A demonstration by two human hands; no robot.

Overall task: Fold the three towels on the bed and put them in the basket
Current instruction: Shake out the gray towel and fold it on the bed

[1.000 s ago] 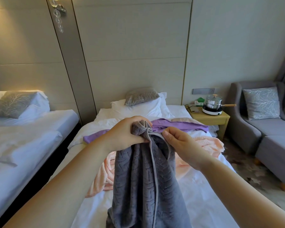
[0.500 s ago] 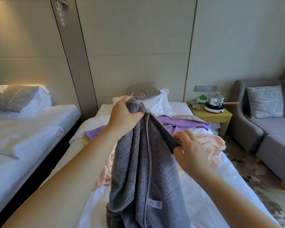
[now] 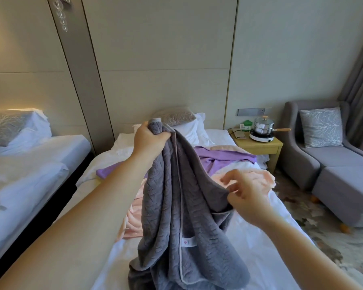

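While the bed [image 3: 258,248] carries everything in play, the grey towel [image 3: 176,206] is the landmark: it hangs over the middle of the mattress, its long axis near vertical, bunched at the top and pooling on the sheet at the bottom. Behind the grey towel lies the purple towel [image 3: 224,158], spread across the bed toward the pillows; the pink towel [image 3: 260,176] lies crumpled just behind and to either side of the grey one. No basket shows in this view.

The left hand [image 3: 149,139] sits at the very top of the grey towel, fingers clenched round a gathered corner. The right hand [image 3: 247,197] is lower and off to the right edge of the grey towel, thumb and fingers [image 3: 231,178] pinching the hem loosely, the other fingers spread; it is blurred, so how firm the hold is I cannot tell.

The coming move likely turns on that hem: it runs down and rightward from the left hand's corner, and the right hand is the nearer one to follow it to the next corner and stretch the towel flat.
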